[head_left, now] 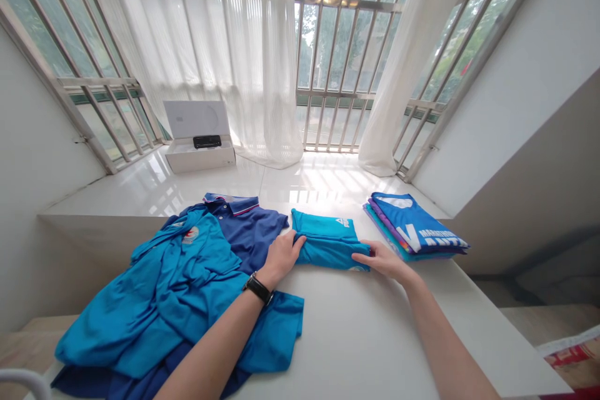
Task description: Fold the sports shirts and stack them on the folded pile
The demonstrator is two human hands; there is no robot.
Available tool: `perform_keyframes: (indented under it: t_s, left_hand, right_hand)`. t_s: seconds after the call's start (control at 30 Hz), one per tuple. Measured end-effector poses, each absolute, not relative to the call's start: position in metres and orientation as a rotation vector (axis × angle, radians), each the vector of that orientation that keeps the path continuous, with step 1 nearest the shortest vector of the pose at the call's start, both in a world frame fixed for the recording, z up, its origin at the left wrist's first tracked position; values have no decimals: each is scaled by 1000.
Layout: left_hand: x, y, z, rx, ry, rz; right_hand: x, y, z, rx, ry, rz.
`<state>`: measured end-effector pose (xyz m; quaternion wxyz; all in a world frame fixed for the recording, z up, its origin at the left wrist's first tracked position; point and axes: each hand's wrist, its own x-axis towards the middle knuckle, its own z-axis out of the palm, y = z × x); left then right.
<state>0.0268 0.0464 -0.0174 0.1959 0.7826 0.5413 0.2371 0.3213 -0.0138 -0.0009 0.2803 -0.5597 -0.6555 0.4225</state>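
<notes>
A folded turquoise shirt (328, 239) lies on the white table (375, 337) in front of me. My left hand (281, 256), with a black watch on its wrist, grips the shirt's left edge with curled fingers. My right hand (382, 259) pinches the shirt's near right corner. To the left lies a loose heap of turquoise shirts (173, 287) over a dark blue polo shirt (246, 225). To the right sits a stack of folded shirts (415, 228) with a blue one on top.
Beyond the table is a glossy white window ledge (290, 181) with an open white box (199, 137) holding a black device. Sheer curtains (262, 50) hang before barred windows. A grey wall stands at right.
</notes>
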Motion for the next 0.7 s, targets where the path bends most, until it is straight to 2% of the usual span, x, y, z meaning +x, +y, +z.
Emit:
perform_keyframes:
  t_s: [0.1,0.37,0.6,0.7]
  left_hand:
    - [26,44,-14,2219,1555,628]
    - [25,45,-10,2263,1598,512]
    - [26,44,-12,2317,1590,430]
    - [26,45,-13,2323,1585,406]
  right_hand:
    - [320,-11,-4,-1499,-1695,1090]
    - [316,-4,-14,-1684,-1635,623]
    - [319,-7,-8,-1702,-1707,833]
    - [321,-9,-9,-1714,-1760,731]
